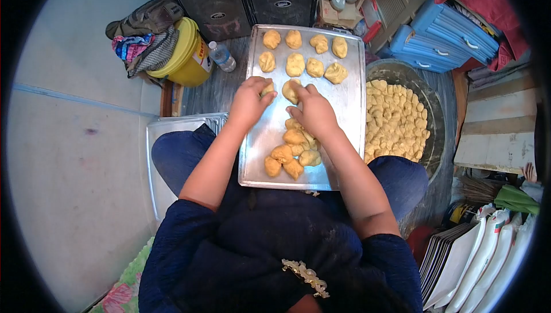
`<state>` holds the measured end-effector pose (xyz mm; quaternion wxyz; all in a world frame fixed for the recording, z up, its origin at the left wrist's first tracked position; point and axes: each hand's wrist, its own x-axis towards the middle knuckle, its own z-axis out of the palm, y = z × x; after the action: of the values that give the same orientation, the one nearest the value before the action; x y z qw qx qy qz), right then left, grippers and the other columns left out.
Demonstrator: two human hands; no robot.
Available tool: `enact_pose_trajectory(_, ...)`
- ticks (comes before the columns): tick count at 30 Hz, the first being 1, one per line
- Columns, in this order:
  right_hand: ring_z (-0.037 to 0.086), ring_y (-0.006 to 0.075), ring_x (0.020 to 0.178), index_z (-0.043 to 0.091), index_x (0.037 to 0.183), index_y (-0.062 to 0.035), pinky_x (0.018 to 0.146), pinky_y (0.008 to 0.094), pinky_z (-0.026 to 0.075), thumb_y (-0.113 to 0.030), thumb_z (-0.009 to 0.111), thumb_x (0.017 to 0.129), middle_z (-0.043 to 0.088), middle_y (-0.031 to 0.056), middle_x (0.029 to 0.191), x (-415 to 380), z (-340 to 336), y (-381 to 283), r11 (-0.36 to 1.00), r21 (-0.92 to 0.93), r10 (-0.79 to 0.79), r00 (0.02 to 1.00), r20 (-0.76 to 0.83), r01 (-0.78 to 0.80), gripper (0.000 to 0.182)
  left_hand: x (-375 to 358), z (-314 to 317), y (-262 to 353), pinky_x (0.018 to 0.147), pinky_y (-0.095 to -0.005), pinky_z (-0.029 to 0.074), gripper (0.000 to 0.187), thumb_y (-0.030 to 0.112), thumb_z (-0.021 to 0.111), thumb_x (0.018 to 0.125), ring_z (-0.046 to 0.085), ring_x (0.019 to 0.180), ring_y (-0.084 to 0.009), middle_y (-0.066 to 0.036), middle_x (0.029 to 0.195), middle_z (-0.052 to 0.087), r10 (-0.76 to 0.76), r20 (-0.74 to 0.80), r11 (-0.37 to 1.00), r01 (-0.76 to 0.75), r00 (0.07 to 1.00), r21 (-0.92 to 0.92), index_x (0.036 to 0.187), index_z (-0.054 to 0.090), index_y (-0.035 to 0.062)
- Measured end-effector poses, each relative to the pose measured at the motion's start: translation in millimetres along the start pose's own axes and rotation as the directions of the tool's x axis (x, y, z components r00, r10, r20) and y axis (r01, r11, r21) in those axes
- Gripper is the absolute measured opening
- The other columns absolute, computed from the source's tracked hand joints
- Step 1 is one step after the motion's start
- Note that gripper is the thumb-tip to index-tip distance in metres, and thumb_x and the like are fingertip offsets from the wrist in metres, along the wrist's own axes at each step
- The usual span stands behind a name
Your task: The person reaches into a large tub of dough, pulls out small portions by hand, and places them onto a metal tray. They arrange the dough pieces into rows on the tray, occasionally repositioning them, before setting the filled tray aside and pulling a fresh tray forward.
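A metal baking tray lies across my lap. Near its left edge my left hand has its fingers closed around a dough piece, which they partly cover. Just to the right, my right hand grips another dough piece between thumb and fingers, down at the tray surface. Two rows of yellowish dough lumps, one of them a rounded lump, sit spaced apart beyond my hands. Closer to me, a loose pile of dough pieces rests on the tray, partly hidden by my right hand.
On the right stands a large round basin filled with many dough lumps. Stacked trays lie by my left knee. A yellow bucket topped with cloths and a plastic bottle are at the far left. Black speakers stand behind the tray.
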<state>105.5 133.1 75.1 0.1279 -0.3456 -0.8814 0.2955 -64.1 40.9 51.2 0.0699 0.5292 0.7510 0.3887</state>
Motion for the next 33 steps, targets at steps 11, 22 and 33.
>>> enact_pose_trajectory(11, 0.062, 0.0281, 0.07, 0.057, 0.1, -0.0028, 0.066, 0.0367, 0.049, -0.005, 0.07, 0.072, 0.062, 0.0125, 0.08, -4, -9, 39, 0.892, 0.445, 0.211, 0.945, -0.251, -0.081, 0.031, 42, 14, -10, 0.091, -0.0383, 0.046, 0.033, 0.017, 0.069, 0.081, 0.058, 0.104, -0.0348, -0.017, 0.121, 0.055, 0.109, -0.178, 0.99, -0.091, 0.978, 0.106, 0.112, 0.066, 0.0043)
enact_pose_trajectory(22, 0.06, 0.0336, 0.092, 0.061, 0.105, -0.0019, 0.082, 0.0396, 0.049, -0.023, 0.078, 0.072, 0.06, 0.0175, 0.102, 1, -18, 41, 0.944, 0.272, 0.243, 0.951, -0.19, -0.187, 0.043, 52, 23, 15, 0.095, -0.0438, 0.042, 0.033, 0.017, 0.068, 0.08, 0.053, 0.112, -0.0313, -0.014, 0.119, 0.057, 0.14, -0.094, 0.959, -0.112, 0.986, 0.259, 0.111, 0.067, 0.008)
enact_pose_trajectory(33, 0.053, 0.0349, 0.106, 0.06, 0.121, -0.0138, 0.091, 0.0398, 0.045, -0.014, 0.071, 0.072, 0.057, 0.0157, 0.112, 48, -23, 114, 0.996, 0.038, -0.062, 0.949, -0.309, 0.077, 0.051, 67, 52, 26, 0.09, -0.0419, 0.031, 0.023, 0.021, 0.068, 0.076, 0.051, 0.105, -0.0229, -0.002, 0.101, 0.063, 0.233, 0.117, 0.882, -0.26, 0.965, 0.392, 0.097, 0.071, 0.0134)
